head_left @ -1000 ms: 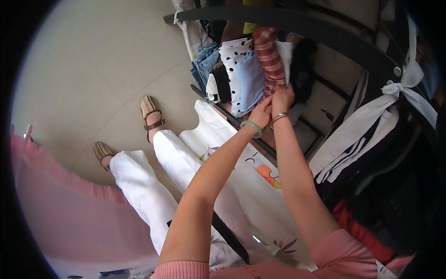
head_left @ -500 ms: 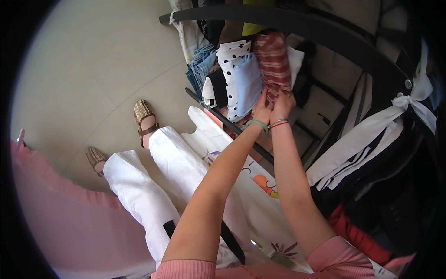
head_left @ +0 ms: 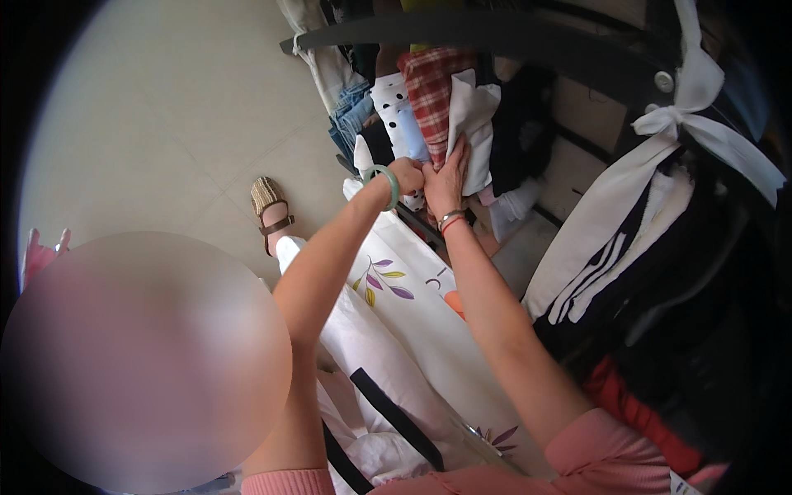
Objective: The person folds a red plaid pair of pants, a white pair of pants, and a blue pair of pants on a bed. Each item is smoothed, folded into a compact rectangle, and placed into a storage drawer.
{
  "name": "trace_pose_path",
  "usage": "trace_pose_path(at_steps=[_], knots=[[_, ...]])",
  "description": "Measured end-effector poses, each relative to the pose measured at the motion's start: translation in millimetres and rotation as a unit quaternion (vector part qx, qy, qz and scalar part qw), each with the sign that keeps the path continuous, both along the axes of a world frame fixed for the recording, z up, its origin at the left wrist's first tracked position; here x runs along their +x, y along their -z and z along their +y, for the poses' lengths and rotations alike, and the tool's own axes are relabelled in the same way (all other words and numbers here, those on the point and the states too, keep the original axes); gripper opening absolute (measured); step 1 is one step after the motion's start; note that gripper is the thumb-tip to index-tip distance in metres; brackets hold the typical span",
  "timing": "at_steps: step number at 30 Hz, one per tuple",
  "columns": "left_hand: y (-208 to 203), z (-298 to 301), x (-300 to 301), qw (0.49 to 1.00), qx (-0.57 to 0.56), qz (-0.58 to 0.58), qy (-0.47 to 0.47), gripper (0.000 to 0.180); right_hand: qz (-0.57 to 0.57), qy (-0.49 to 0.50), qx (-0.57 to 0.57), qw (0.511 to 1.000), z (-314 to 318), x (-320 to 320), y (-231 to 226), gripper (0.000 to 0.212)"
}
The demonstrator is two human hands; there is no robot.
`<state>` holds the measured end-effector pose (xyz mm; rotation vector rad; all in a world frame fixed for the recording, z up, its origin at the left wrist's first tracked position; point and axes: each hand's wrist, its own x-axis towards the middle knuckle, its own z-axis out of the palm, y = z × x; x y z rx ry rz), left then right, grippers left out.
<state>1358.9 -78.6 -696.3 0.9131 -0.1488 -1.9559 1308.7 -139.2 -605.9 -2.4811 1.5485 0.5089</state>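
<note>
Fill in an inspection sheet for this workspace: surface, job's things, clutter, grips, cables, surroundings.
Surface: dark rack holding folded clothes in a row; shelf mostly hidden.
Job's things: red plaid cloth, with white cloth against its right side.
Clutter: dotted cloth, blue cloth and jeans, left of the plaid.
Grips: left grip curled at the plaid's lower end, hold unclear; right grip has fingers on the white cloth, hold unclear.
Cables: nothing seen.
Surroundings: tiled floor; one shoe; white tie knotted on the rack; lower left blurred out.
</note>
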Motion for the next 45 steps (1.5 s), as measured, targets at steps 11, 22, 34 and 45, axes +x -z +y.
trace_pose_path(at_steps=[11,22,34,45], knots=[[-22.3,-36.2,103.7,0.881,0.241,-0.337,-0.23,0.058,0.053,-0.027,0.009,0.998,12.2,-0.6,-13.3,0.078],[-37.4,-58.6,104.0,0.844,-0.039,-0.526,-0.099,0.035,-0.095,0.15,0.055,0.983,-16.9,30.4,-20.0,0.056],[-50.0,-22.4,86.5,0.625,-0.246,-0.738,0.069,0.063,-0.056,0.108,-0.008,0.993,-8.3,3.9,1.1,0.063],[-31.2,105.9,93.2,0.769,-0.036,-0.637,0.033,0.061,-0.099,0.121,0.005,0.988,32.0,11.1,-23.8,0.059]])
